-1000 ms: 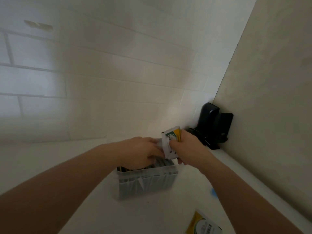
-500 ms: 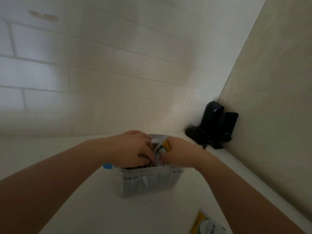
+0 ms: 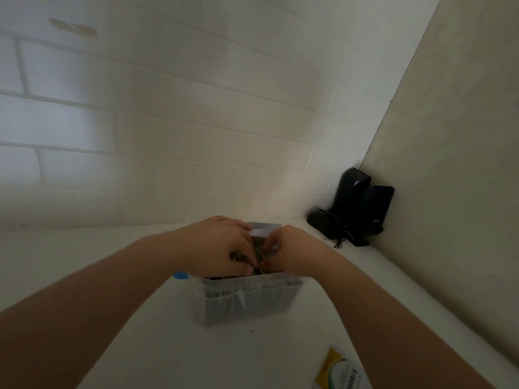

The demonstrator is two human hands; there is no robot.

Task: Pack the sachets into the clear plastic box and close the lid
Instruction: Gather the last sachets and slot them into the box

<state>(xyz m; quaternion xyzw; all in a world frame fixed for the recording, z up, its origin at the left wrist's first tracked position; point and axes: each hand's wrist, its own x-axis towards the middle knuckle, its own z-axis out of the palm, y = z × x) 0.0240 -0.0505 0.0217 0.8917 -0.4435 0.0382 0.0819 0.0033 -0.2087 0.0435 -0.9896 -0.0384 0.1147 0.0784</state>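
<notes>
- Clear plastic box (image 3: 247, 301): stands on the white bench (image 3: 140, 346), directly ahead of the person, long side facing the camera, top uncovered. No lid can be made out in this view.
- Packed sachets (image 3: 259, 261): stand on edge inside the box as a row; their flat faces appear to run front to back, though the dim light leaves this uncertain.
- Left hand (image 3: 217, 247): sits over the left half of the box opening, fingers curled down among the sachets, apparently parting or steadying the row. Whether it pinches 1 sachet cannot be told.
- Right hand (image 3: 292, 254): over the right half, touching the left hand's fingers, curled round a pale sachet (image 3: 264, 231) whose top edge rises above both hands.
- Key relation: the gap for this sachet lies straight below the right hand, between the 2 hands, so the likely move is a downward push along the sachet's upright axis.
- Loose sachet (image 3: 338, 370): flat on the bench, near the right forearm, well apart from the box; the right hand is the nearer one.
- Black devices (image 3: 356, 203): in the far right corner.
</notes>
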